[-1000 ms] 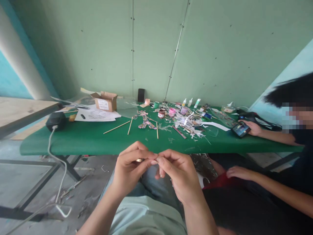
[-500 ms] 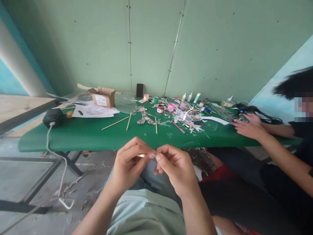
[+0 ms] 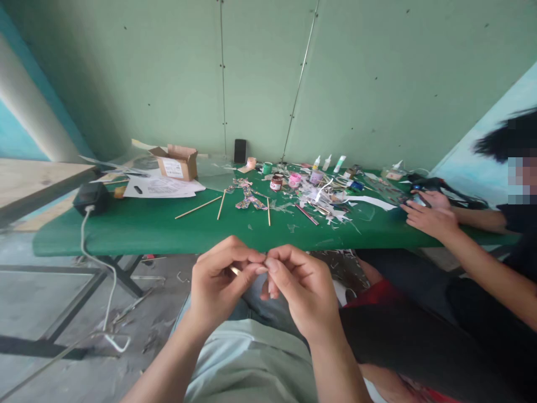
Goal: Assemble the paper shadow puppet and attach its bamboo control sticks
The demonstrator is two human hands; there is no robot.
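Observation:
Above my lap, in front of the table edge, my left hand [image 3: 220,277] and my right hand [image 3: 302,282] meet fingertip to fingertip. A short piece of pale wooden stick [image 3: 235,271] shows inside my curled left fingers; the rest of it is hidden. My right thumb and forefinger are pinched together against the left fingertips, and what lies between them is too small to make out. Beyond my hands, several thin wooden sticks [image 3: 198,207] lie on the green table [image 3: 201,238], near a patterned cut-out figure [image 3: 250,201].
Paint jars [image 3: 276,183], paper scraps [image 3: 327,202] and glue bottles [image 3: 327,163] crowd the table's right half. A cardboard box [image 3: 178,165], papers [image 3: 161,187] and a black adapter [image 3: 90,199] are on the left. At right, another person's hands [image 3: 432,218] hold a device.
My hands stay pinched together, with the left fingers shifting slightly and less of the stick showing. The view has tilted a little. The other person's hands have moved slightly.

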